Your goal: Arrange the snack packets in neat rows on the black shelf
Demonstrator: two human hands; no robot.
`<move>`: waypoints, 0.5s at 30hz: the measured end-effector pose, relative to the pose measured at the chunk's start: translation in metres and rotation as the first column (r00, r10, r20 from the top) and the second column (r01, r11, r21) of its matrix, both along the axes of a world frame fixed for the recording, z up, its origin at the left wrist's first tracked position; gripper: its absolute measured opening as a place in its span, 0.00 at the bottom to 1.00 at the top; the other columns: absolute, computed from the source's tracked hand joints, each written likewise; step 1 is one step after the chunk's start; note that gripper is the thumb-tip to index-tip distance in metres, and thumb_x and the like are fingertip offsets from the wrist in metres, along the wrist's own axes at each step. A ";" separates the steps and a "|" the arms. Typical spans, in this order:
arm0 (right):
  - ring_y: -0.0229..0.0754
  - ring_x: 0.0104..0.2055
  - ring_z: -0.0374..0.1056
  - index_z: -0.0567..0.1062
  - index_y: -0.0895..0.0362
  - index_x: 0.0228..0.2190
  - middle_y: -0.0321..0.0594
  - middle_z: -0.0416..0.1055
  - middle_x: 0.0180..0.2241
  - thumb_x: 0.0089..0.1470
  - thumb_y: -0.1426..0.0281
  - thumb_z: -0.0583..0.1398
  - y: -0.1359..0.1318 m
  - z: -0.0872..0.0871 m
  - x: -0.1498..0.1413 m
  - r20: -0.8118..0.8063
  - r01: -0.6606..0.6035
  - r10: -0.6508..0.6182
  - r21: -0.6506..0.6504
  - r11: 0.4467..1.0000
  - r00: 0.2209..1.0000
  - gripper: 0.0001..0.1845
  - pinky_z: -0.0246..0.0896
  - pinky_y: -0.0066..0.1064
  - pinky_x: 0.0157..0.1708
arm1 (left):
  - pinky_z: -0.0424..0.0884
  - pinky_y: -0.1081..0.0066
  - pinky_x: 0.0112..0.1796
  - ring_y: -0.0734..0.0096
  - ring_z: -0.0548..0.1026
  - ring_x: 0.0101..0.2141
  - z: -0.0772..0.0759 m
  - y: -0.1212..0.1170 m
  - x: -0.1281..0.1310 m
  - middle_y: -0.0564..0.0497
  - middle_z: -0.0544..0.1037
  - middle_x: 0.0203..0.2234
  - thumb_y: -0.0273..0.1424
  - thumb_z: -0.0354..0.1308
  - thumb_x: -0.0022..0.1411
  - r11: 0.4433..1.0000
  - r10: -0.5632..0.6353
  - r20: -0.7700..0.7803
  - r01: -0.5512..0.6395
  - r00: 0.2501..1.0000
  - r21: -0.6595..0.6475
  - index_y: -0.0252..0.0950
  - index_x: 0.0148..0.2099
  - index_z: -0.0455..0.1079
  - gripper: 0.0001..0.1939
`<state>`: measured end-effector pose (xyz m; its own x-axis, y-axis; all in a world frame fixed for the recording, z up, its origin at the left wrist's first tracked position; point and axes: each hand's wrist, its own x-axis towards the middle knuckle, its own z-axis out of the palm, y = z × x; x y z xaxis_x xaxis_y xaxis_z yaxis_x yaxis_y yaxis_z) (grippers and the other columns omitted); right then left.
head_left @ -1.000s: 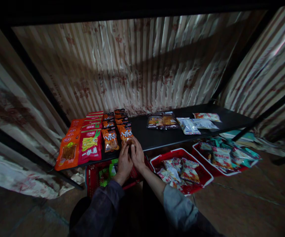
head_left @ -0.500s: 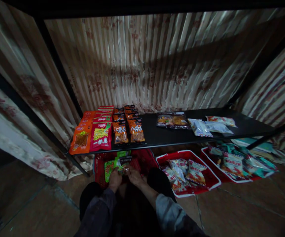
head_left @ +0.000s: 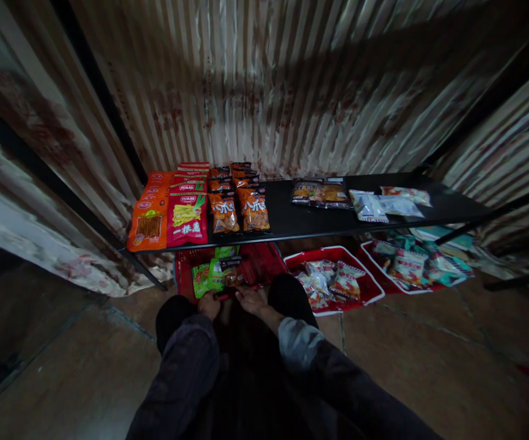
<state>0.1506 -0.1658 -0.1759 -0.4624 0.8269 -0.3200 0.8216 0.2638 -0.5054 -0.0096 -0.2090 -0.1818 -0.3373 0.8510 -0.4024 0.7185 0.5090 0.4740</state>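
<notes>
A red basket (head_left: 182,275) stands on the floor under the front edge of the black shelf. Inside it lie green snack packets (head_left: 201,279) and a packet with a dark top (head_left: 231,270). My left hand (head_left: 209,304) is curled at the basket's near rim, between my knees. To its right, my right hand (head_left: 251,300) has its fingers hooked over the same rim. Both grips are small and dim in the picture. Above the basket, orange octopus-print snack bags (head_left: 255,209) lie in two rows on the shelf.
Red packets (head_left: 187,219) and orange packets (head_left: 148,226) overlap at the shelf's left end. Brown packs (head_left: 322,192) and white packets (head_left: 369,206) lie farther right. Two more red baskets, one nearer (head_left: 374,298) and one farther (head_left: 404,286), hold bagged snacks. Black posts (head_left: 94,70) frame the shelf.
Both hands have left the front orange bag on the shelf and come down to the basket, first near its packets, then back to its near rim. The view has shifted too.
</notes>
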 end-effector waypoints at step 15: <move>0.46 0.52 0.67 0.74 0.60 0.46 0.49 0.72 0.48 0.55 0.72 0.52 0.002 -0.013 0.002 0.084 -0.043 0.042 0.005 0.999 0.996 0.18 0.58 0.35 0.53 | 0.67 0.73 0.43 0.69 0.75 0.44 -0.002 0.006 0.006 0.46 0.78 0.43 0.24 0.47 0.61 0.998 -0.058 -0.025 0.057 0.998 -0.041 0.36 0.45 0.73 0.15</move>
<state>0.1527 -0.1635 -0.1886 -0.4687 0.8096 -0.3532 0.8490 0.3026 -0.4331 -0.0040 -0.2030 -0.1837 -0.2991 0.8527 -0.4284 0.7594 0.4845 0.4342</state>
